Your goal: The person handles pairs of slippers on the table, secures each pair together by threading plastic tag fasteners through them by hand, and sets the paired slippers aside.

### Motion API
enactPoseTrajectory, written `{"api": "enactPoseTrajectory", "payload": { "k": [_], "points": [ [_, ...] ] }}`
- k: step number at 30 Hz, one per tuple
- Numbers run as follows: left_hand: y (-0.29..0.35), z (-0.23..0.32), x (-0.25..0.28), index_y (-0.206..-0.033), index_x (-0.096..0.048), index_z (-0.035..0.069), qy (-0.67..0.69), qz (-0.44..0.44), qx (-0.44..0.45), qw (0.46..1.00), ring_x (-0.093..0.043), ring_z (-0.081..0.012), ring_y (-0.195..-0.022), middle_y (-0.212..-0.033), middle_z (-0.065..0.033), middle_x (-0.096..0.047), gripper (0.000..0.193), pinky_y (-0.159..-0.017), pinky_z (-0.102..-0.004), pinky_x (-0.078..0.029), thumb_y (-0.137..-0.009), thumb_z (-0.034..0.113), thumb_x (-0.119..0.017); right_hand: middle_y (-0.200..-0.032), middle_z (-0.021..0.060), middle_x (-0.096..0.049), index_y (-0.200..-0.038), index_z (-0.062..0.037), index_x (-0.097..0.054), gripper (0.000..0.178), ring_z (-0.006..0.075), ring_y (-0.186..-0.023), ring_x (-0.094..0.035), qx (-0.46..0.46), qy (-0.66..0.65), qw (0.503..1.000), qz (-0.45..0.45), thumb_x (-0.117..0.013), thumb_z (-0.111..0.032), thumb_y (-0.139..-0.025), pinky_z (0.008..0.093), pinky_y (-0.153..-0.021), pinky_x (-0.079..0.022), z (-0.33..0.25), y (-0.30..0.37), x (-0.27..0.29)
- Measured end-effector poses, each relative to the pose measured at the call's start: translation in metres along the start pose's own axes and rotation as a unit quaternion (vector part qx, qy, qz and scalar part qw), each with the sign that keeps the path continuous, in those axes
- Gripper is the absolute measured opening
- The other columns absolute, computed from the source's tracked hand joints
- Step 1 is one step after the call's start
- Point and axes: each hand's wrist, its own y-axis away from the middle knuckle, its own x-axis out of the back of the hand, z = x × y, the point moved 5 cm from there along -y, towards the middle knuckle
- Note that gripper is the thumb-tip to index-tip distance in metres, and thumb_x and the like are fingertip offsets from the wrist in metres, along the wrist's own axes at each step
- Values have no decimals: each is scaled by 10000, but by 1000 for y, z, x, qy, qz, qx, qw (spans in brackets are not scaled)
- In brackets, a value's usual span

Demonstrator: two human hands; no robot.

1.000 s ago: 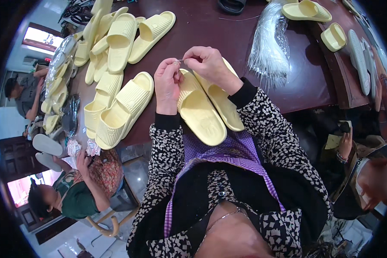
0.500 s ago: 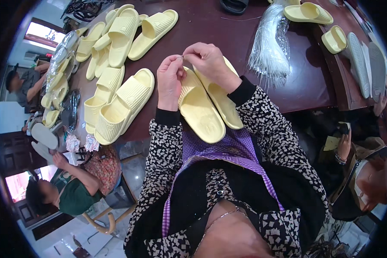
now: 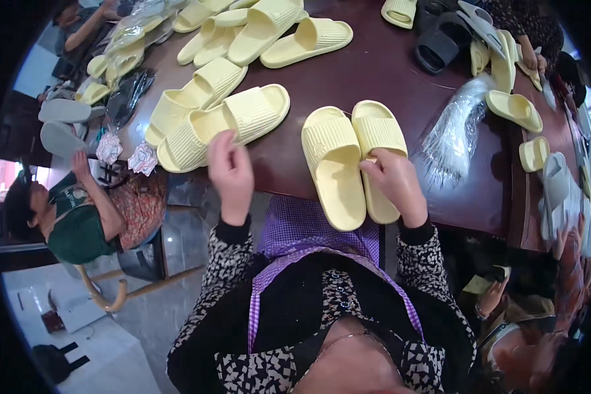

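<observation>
Before me at the table's front edge lie two pale yellow slippers side by side, a left slipper [image 3: 338,177] and a right slipper [image 3: 382,138]. My right hand [image 3: 395,182] is closed at the right slipper's ribbed strap, its fingertips and thumb by the strap's opening edge. My left hand [image 3: 230,177] is raised, smeared by motion, its fingers curled; whether it holds anything cannot be made out. Just beyond it lies another yellow slipper [image 3: 256,118], overlapping a third one [image 3: 207,92].
More yellow slippers [image 3: 308,43] pile up at the far left. A bundle of clear plastic strands [image 3: 454,134] lies to the right. Black slippers [image 3: 443,43] are at the back. Paper-like bundles [image 3: 142,159] sit at the left edge. Co-workers sit on both sides.
My hands, previously together with fingertips pinched above the slipper pair, have parted. The left swung left toward the other slippers; the right dropped onto the right slipper. The view has shifted too.
</observation>
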Motion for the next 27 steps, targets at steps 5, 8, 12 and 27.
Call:
{"api": "enactPoseTrajectory", "payload": {
  "k": [5,8,12,27],
  "points": [
    [8,-47,85,-1214,-508,-82,-141,130,142,971,-535,-250,-1009,-1124,-164,-553,343,-928,-333,-433,-878,-38,-561,-697,199,-624,-781,5,-609,303,363,-673,-637,-4,15,1000,18,-639,-283,-869,425,-609,-490,6,-3,-22],
    [12,-71,102,-1238,-530,-63,56,164,271,947,-567,-240,-854,-1119,-160,-598,382,-793,-338,-478,-923,136,-612,-642,186,-601,-761,-6,-609,265,360,-637,-628,57,-63,992,96,-606,-246,-875,431,-591,-489,8,-2,-11],
    [13,-98,102,-1104,-584,20,195,17,377,905,-497,-145,-714,-958,-76,-583,352,-596,-262,-383,-953,329,-506,-649,167,-610,-798,-17,-604,198,350,-613,-626,-31,71,993,89,-563,-199,-866,441,-586,-498,12,-3,-2],
    [25,-141,89,-1105,-564,25,364,74,485,792,-510,-157,-726,-897,-52,-612,296,-680,-333,-398,-940,265,-515,-945,91,-652,-1034,-43,-629,203,243,-846,-617,3,613,708,350,-511,-174,-933,365,-752,-495,123,-15,339]
  ]
}}
